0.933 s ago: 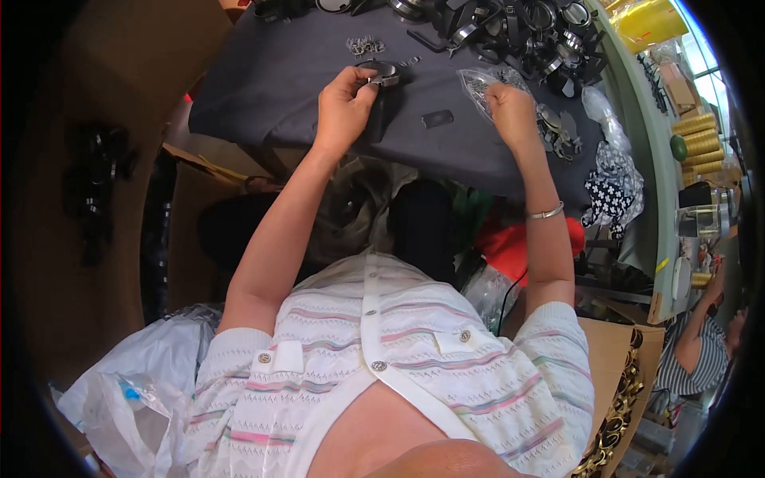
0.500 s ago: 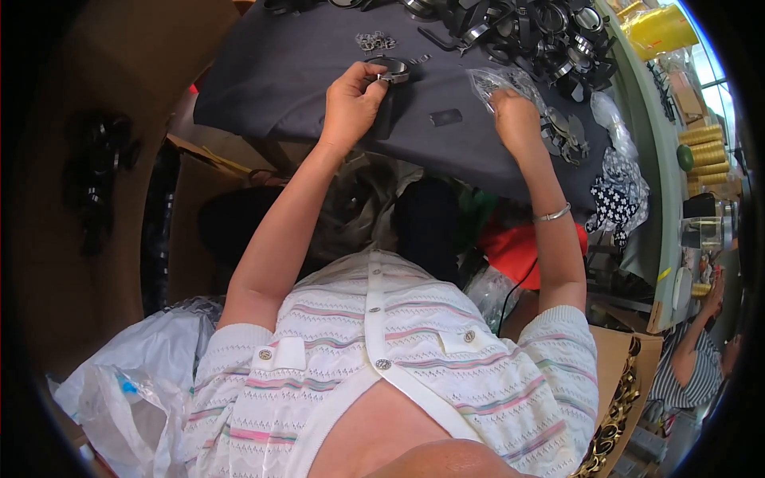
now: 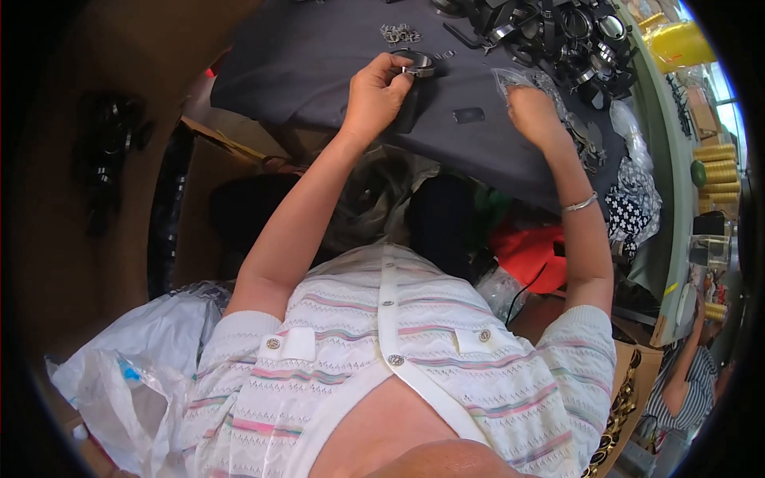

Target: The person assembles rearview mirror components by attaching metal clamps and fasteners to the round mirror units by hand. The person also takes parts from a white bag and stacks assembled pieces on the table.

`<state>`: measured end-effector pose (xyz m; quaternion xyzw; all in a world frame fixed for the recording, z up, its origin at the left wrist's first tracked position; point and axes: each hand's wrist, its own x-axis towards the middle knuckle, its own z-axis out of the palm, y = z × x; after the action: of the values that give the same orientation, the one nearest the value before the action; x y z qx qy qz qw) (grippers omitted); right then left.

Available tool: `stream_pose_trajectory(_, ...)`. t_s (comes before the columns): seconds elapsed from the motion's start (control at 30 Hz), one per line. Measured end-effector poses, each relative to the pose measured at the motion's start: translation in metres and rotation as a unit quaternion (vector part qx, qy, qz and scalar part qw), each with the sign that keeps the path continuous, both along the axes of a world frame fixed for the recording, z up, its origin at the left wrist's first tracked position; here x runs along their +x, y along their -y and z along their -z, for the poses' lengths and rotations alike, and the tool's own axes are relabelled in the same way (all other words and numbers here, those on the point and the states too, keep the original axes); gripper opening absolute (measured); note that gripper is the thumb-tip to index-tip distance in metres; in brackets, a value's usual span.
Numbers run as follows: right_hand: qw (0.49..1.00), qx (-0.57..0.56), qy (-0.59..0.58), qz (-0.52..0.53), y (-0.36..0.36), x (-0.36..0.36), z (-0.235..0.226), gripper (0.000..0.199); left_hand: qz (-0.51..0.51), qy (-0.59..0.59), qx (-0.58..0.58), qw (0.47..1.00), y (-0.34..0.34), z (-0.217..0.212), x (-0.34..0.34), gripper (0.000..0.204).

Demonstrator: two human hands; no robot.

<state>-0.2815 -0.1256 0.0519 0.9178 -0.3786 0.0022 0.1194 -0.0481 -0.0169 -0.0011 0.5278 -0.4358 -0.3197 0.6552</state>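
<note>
Both hands shifted up-frame, left hand point(image 3: 374, 95) pinching black strap point(image 3: 408, 103) (metal ring), right hand point(image 3: 535, 115) gripping clear bag point(image 3: 510, 78).

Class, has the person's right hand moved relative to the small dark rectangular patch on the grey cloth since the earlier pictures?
No: the right hand stays just right of the small dark patch.

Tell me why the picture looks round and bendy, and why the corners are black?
Head view: a fisheye lens curves straight lines, so the green table edge bows near the rim, and the corners stay black. Bright daylight glares at the upper right by the yellow thread cones. The left hand and right hand on the dark cloth look fairly sharp.
</note>
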Motion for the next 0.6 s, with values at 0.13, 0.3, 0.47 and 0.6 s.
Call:
stream_pose_trajectory(0.13,0.997,0.043,-0.009,0.056,0.003,0.005,-0.003,0.012,-0.001,0.015,-0.005,1.000,-0.001,0.000,0.002,0.013)
stream_pose_trajectory(0.3,0.996,0.022,-0.081,0.023,0.000,0.015,-0.006,0.012,0.005,0.003,-0.017,1.000,-0.001,0.000,0.004,0.013)
stream_pose_trajectory(0.47,0.999,0.038,0.018,0.010,0.004,0.000,-0.004,0.020,0.003,-0.006,0.002,1.000,0.001,0.003,0.004,0.014)
stream_pose_trajectory(0.6,0.961,0.120,0.250,0.005,-0.021,0.016,-0.004,0.015,0.000,-0.003,-0.016,1.000,0.000,0.003,0.002,0.012)
